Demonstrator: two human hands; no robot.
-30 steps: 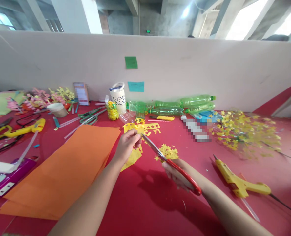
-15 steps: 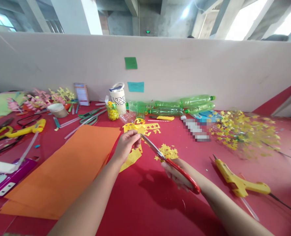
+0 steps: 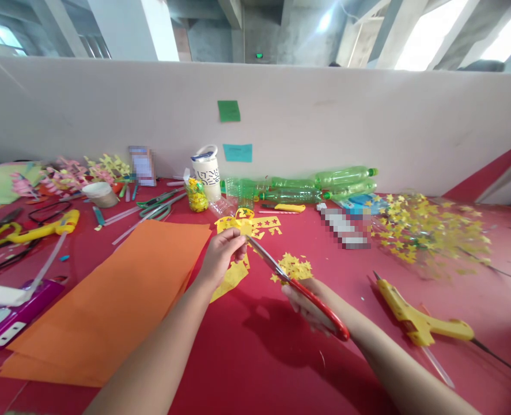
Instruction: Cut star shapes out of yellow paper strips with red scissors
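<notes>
My right hand is wrapped round the red handles of the scissors, whose blades point up and left. The blade tips reach the fingertips of my left hand, which pinches a small yellow piece, mostly hidden by the fingers. Yellow sheet scraps lie beneath my left hand, and a strip with star-shaped holes is beyond it. Just past my right hand sits a pile of small yellow stars.
Orange sheets cover the left of the red table. A yellow glue gun lies at the right, before star-covered stems. Green bottles, a white cup and a jar of yellow pieces stand or lie along the wall.
</notes>
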